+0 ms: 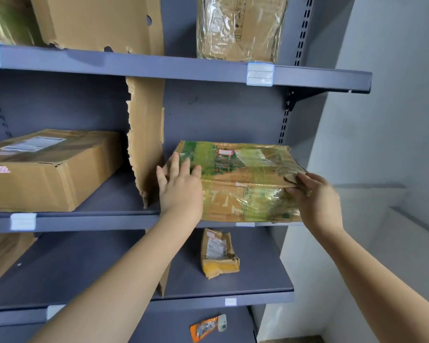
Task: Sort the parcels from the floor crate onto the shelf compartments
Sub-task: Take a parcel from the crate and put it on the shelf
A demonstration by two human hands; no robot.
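A flat cardboard parcel with green print, wrapped in clear tape, lies in the right compartment of the middle shelf. Its front edge reaches the shelf lip. My left hand rests with straight fingers on the parcel's near left corner. My right hand is at the near right corner, fingers curled against the crumpled edge there. The floor crate is out of view.
A torn cardboard divider stands just left of the parcel. A brown box fills the left compartment. A wrapped parcel stands on the shelf above. A small padded parcel lies below, and an orange packet lower still. A white wall is on the right.
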